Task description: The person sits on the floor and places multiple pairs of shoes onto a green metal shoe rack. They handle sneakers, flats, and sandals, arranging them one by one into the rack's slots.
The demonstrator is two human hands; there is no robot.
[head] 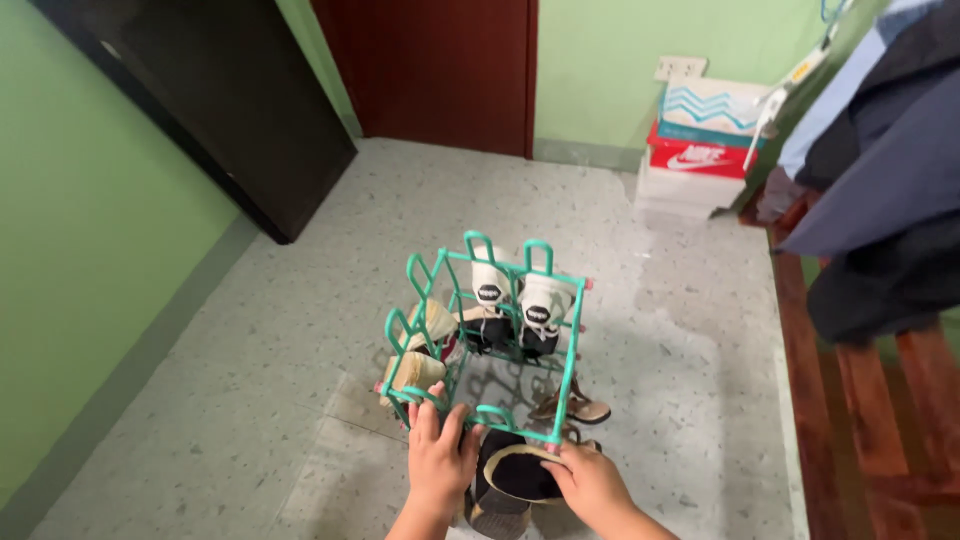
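My left hand [440,462] wraps its fingers over the near rail of the green wire shoe rack [485,330] standing on the speckled floor [250,330]. My right hand [590,482] pinches a black shoe [515,480] at the rack's near side.

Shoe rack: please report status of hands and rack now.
Left hand grips green rack near rail. Right hand on black shoe. White shoes hang on far pegs. Brown sandal beside rack.

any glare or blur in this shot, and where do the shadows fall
Head view: soft glare sheens the speckled floor right of the green shoe rack; the rack's faint shadow lies beneath it; both hands look slightly soft; the wide lens makes the walls lean outward.
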